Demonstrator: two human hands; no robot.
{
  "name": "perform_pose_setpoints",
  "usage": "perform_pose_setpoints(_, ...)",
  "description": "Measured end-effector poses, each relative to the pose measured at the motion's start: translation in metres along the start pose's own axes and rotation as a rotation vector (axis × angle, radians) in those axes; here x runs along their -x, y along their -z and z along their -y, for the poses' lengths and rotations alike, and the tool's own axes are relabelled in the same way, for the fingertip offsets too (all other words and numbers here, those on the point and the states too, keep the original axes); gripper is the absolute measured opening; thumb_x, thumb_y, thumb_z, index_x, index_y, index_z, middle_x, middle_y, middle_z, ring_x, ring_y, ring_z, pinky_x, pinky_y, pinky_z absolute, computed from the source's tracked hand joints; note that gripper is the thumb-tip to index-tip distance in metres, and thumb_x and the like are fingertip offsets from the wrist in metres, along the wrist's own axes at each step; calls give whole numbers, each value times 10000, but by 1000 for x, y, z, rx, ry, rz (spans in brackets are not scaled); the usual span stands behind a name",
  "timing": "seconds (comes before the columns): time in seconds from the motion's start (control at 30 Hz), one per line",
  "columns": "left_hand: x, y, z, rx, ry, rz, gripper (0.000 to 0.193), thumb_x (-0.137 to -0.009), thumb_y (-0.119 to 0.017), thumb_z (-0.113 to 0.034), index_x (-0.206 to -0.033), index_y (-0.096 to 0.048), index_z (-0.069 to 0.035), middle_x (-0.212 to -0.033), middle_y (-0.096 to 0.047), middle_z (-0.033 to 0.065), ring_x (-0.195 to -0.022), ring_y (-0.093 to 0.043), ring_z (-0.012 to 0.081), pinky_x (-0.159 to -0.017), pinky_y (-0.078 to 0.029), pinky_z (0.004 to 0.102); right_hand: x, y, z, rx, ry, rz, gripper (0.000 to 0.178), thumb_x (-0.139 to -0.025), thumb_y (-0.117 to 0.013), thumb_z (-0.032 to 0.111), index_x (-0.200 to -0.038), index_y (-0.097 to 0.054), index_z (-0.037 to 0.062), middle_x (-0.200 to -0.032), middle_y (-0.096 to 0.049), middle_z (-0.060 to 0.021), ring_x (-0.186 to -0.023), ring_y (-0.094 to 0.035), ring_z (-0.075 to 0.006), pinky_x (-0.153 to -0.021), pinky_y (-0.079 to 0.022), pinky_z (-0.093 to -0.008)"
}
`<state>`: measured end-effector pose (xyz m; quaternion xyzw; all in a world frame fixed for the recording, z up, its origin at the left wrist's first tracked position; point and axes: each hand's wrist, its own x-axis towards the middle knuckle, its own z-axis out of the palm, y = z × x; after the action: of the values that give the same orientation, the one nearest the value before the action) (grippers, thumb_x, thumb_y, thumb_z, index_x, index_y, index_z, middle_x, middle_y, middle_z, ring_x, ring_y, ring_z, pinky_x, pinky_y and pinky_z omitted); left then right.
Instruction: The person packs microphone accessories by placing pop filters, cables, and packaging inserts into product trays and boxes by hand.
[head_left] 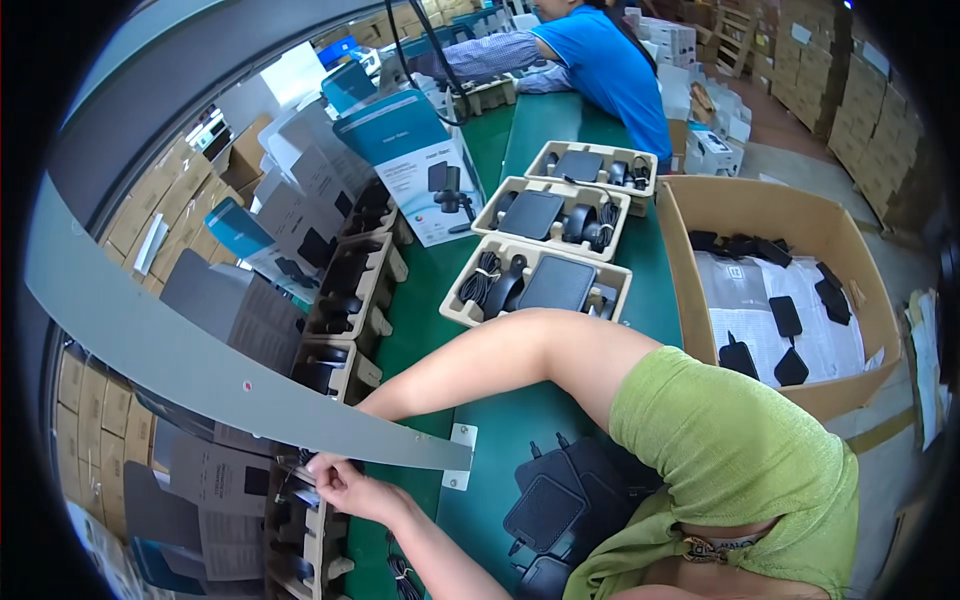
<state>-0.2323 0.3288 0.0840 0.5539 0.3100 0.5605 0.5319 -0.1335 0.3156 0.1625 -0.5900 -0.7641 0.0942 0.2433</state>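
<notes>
My left hand (352, 492) comes in from the lower edge, fingers bent and pinched together at the edge of a moulded pulp tray (318, 535) on the left. Whatever sits between those fingertips is too small to make out. My right forearm (460, 372) reaches across the green bench to the same tray. The grey metal bar (380, 428) hides most of that hand, and its grip does not show. Dark parts lie in the tray. Below my right arm is a pile of flat black padded pieces (548, 510). A coiled black cable (402, 578) lies beside my left forearm.
Three filled pulp trays (545, 245) stand across the bench. Behind the row of trays at left are open printed boxes (415, 165). A large carton (690, 290) with black parts stands at right. Across the bench, a person in a blue shirt (605, 65) leans over, arms outstretched.
</notes>
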Motion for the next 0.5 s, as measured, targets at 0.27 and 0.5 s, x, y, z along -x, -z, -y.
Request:
perform_pose_setpoints(0.27,32,24,-1,-239,-186,215,437,-908,-480,-108,-1315,-349,-15,-1260,-421,133,-1109,-461,235,-942,-364,339,-15,20,-38,-261,-110,-33,390,-846,-581,308,-1063,-536,-14,-912,-636,-128,-801,-614,-232,-693,-491,-324)
perform_pose_setpoints(0.5,78,102,45,-449,-65,47,443,-829,-493,17,-1255,-370,25,-1107,-475,177,-966,-512,244,-826,-419,333,-84,11,-64,139,-231,-107,474,-843,-577,342,-1081,-482,-57,-872,-595,-245,-861,-585,-357,-739,-462,-387)
